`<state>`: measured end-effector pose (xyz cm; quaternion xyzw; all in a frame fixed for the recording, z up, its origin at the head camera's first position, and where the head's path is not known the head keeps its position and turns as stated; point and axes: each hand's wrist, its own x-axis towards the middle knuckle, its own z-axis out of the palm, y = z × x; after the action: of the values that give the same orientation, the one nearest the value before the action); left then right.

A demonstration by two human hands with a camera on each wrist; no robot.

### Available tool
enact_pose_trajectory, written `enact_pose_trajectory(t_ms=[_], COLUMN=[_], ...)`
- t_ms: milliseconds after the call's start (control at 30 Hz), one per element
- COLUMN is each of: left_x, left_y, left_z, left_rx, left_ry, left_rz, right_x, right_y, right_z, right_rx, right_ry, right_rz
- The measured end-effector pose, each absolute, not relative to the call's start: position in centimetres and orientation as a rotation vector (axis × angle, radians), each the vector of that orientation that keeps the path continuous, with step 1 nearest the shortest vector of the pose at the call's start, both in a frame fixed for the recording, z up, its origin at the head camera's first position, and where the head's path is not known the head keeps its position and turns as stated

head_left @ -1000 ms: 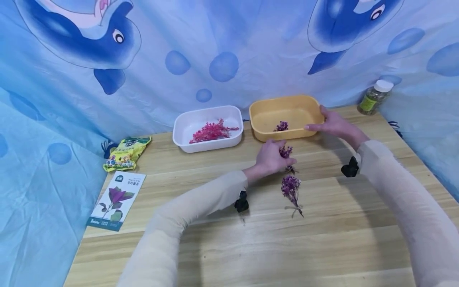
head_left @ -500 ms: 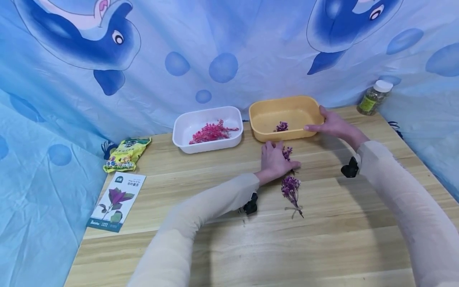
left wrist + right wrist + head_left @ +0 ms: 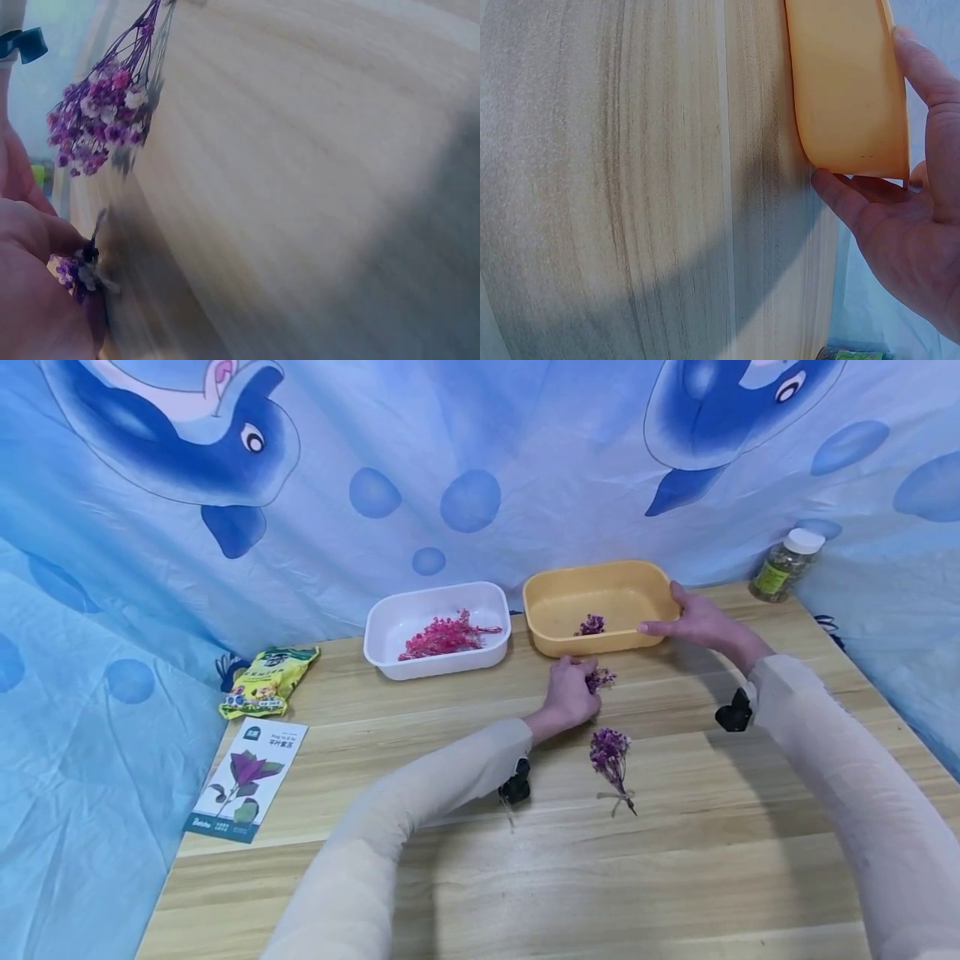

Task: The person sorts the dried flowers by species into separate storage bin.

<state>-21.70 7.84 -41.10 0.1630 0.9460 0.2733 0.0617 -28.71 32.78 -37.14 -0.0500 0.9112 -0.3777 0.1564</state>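
My left hand [image 3: 572, 693] pinches a small bunch of purple dried flowers [image 3: 602, 680] close over the table, just in front of the yellow plastic tub [image 3: 547, 646]. In the left wrist view its thumb and finger close round the tied stems [image 3: 91, 259]. My right hand [image 3: 705, 625] grips the tub's right end, with thumb and fingers on its rim and wall, as the right wrist view also shows. One purple bunch [image 3: 590, 625] lies inside the tub. A second purple bunch [image 3: 611, 756], tied with string, lies on the table nearer to me.
Left of the tub stands a white tub [image 3: 397, 670] holding pink dried flowers [image 3: 444, 637]. A yellow snack packet [image 3: 272, 681] and a flower-print card [image 3: 246, 778] lie at the table's left edge. At the back right is a white-capped jar [image 3: 786, 565], against the blue curtain [image 3: 480, 435].
My left hand has closed its thumb and fingers on the nearer-to-tub purple bunch and turned it slightly. The right hand has kept its grip on the tub.
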Motion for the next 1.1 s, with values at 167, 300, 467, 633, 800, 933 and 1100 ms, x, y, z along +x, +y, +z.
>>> enact_pose_trajectory(t_ms=[167, 300, 467, 633, 800, 933, 1100], left_x=[-22.0, -22.1, -22.2, -22.2, -22.1, -22.4, -23.6], left_y=[7.1, 6.5, 5.7, 5.2, 4.9, 4.8, 4.4], left_z=[-40.8, -40.7, -40.4, -40.1, -39.0, -38.1, -36.8], left_rx=[0.561, 0.579, 0.582, 0.529, 0.425, 0.378, 0.441], left_ry=[2.814, 2.746, 2.632, 2.469, 2.282, 2.176, 2.255], left_rz=[0.906, 1.026, 1.184, 1.396, 1.613, 1.707, 1.682], right_x=[-28.7, -28.8, -28.8, -28.8, -28.8, -28.8, -28.6], right_y=[32.8, 32.9, 32.9, 32.9, 33.0, 33.1, 33.0], right_z=[-37.2, -37.2, -37.2, -37.0, -37.0, -37.0, -37.1], right_rx=[-0.134, -0.135, -0.145, -0.148, -0.150, -0.156, -0.158], right_ry=[2.609, 2.615, 2.617, 2.611, 2.607, 2.595, 2.573], right_rz=[-1.067, -1.056, -1.057, -1.075, -1.084, -1.110, -1.143])
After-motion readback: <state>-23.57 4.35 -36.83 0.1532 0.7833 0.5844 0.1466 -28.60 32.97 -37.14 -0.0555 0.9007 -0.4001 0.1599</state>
